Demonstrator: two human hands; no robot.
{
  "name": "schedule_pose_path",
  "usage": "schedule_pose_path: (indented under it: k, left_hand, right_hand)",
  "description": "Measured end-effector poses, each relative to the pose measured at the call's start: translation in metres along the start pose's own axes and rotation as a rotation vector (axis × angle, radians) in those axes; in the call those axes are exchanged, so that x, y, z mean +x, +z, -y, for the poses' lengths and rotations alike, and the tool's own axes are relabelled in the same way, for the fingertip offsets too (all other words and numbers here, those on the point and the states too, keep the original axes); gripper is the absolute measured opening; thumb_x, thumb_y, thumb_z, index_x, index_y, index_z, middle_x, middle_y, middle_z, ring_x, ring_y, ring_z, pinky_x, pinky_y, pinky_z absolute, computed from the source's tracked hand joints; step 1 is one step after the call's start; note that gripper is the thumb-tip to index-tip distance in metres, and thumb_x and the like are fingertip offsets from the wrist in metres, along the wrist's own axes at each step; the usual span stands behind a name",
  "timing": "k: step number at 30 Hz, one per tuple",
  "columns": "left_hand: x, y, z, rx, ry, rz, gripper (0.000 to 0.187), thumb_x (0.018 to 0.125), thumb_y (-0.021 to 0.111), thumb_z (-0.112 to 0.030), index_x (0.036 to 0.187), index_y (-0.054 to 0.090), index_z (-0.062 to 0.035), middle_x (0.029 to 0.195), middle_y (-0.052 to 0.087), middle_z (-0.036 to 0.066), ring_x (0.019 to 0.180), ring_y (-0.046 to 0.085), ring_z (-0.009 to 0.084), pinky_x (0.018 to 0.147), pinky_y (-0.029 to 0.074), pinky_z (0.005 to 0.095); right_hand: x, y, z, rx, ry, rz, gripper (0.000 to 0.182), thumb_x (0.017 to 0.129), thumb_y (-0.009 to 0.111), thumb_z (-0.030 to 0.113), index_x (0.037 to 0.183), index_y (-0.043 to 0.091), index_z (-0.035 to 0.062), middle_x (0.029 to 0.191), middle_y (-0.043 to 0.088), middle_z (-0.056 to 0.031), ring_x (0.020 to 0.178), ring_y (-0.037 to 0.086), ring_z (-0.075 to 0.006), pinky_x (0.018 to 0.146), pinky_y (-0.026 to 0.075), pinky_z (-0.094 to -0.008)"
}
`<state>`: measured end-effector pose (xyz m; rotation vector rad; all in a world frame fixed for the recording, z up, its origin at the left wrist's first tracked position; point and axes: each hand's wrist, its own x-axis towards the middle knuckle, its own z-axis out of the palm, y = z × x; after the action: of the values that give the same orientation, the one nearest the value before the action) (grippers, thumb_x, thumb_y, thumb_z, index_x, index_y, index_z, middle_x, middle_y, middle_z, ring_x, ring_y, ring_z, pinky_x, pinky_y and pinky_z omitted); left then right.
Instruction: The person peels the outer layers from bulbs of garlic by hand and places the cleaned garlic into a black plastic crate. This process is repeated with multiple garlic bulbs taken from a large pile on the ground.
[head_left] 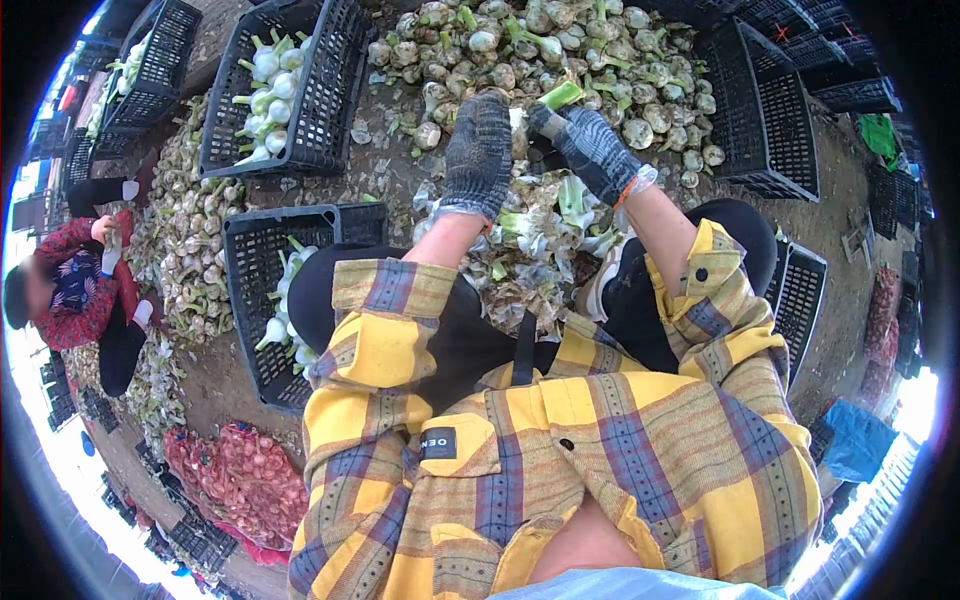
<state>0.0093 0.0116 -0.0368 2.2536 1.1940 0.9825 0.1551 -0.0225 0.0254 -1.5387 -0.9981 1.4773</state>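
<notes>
Both of my hands wear grey knitted gloves and meet in front of a heap of garlic bulbs. My left hand is closed around something I cannot make out, at a pale bulb or stalk between the hands. My right hand is closed too, with its fingers beside a cut green stalk; a dark object, partly hidden, shows under its fingers. Below the hands, peeled skins and cut leaves lie between my knees.
Black crates with cleaned garlic stand at the left, one upper and one lower. Another crate is at the upper right. A seated person works at far left beside more garlic. A red net sack lies lower left.
</notes>
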Motion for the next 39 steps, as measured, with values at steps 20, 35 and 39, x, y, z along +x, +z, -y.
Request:
schedule_pose_path:
  k: [20, 35, 39]
  left_hand:
    - [0.024, -0.021, -0.027, -1.062, -1.179, 0.132, 0.046, 0.088, 0.037, -0.043, 0.094, 0.053, -0.0012, 0.089, 0.055, 0.011, 0.08, 0.055, 0.0207, 0.072, 0.044, 0.0336]
    - [0.001, 0.011, -0.017, -0.63, -0.419, -0.096, 0.035, 0.081, 0.055, -0.035, 0.098, 0.051, -0.0051, 0.071, 0.056, 0.009, 0.056, 0.056, 0.016, 0.043, 0.048, 0.027]
    - [0.019, -0.024, -0.021, -1.56, -1.111, 0.319, 0.032, 0.08, 0.057, -0.031, 0.095, 0.051, -0.0035, 0.072, 0.055, 0.009, 0.058, 0.055, 0.0156, 0.047, 0.048, 0.0267]
  right_hand:
    - [0.008, -0.005, -0.022, -0.677, -0.453, -0.125, 0.027, 0.082, 0.051, 0.017, 0.096, 0.057, -0.0049, 0.082, 0.062, -0.0162, 0.072, 0.057, -0.0184, 0.066, 0.044, -0.0287]
    - [0.002, -0.002, -0.004, -0.4, -0.181, -0.239, 0.026, 0.081, 0.052, 0.018, 0.09, 0.057, -0.0057, 0.071, 0.06, -0.0156, 0.063, 0.056, -0.0197, 0.061, 0.045, -0.0301]
    - [0.01, -0.005, -0.01, -0.364, -0.187, -0.223, 0.029, 0.082, 0.052, 0.021, 0.092, 0.056, -0.0058, 0.073, 0.061, -0.014, 0.064, 0.057, -0.0174, 0.063, 0.046, -0.0287]
